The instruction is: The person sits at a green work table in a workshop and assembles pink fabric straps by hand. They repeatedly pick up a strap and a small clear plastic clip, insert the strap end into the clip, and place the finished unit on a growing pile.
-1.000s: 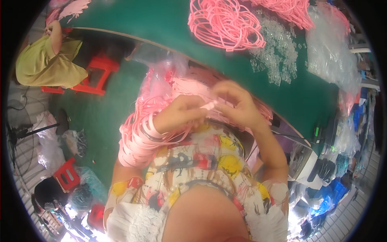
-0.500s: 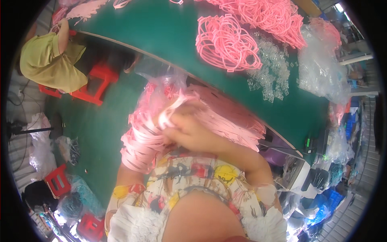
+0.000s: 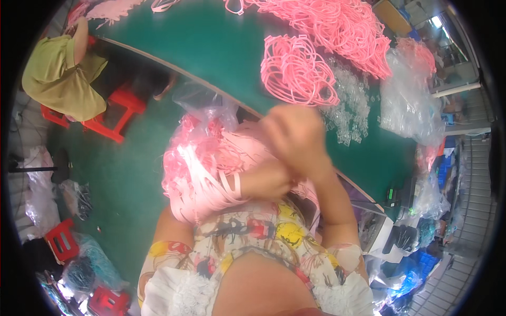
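Many flat pale-pink straps (image 3: 197,203) are looped around my left forearm, from near the elbow up to the wrist. My left hand (image 3: 264,180) reaches rightward in front of my body, its fingers hidden behind my right wrist. Raised just above it, by the table edge, is my right hand (image 3: 296,134), curled and smeared by motion; what it holds, if anything, does not show. Behind the hands lies a stack of pink straps (image 3: 245,142), partly covered. A clear plastic bag (image 3: 203,108) with pink pieces sits beside it.
On the green table (image 3: 205,66) are a coil of pink bands (image 3: 298,73), a larger pink heap (image 3: 337,31), small clear plastic pieces (image 3: 350,105) and a clear bag (image 3: 411,100). A person in a green top (image 3: 58,79) sits near a red stool (image 3: 126,108) at left.
My right hand has lifted away from the straps on my left forearm, up and to the right. My left hand has shifted right, crossing beneath my right wrist.
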Motion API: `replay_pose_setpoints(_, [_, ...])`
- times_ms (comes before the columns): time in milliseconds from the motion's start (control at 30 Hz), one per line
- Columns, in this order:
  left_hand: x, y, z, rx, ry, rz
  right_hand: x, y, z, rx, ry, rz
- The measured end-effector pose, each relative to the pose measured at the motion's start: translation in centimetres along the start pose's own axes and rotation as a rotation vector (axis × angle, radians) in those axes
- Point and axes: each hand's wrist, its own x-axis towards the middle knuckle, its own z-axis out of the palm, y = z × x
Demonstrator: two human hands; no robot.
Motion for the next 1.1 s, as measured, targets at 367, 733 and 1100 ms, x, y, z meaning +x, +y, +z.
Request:
replay_pose_setpoints(367, [1.3,-2.6,-5.9,-0.242,0.573,-0.247,-4.1,7.5,1.8,0.333,0.045,0.78])
replay_pose_setpoints(733, [2.3,-1.5,-7.9,0.059,0.926,-0.169,-3.8,7.4,1.3,1.081,0.111,0.868])
replay_pose_setpoints(1100, [-1.8,4.4,-6.7,0.85,0.564,0.24,-7.9,0.3,-2.9,1.403,-0.113,0.895])
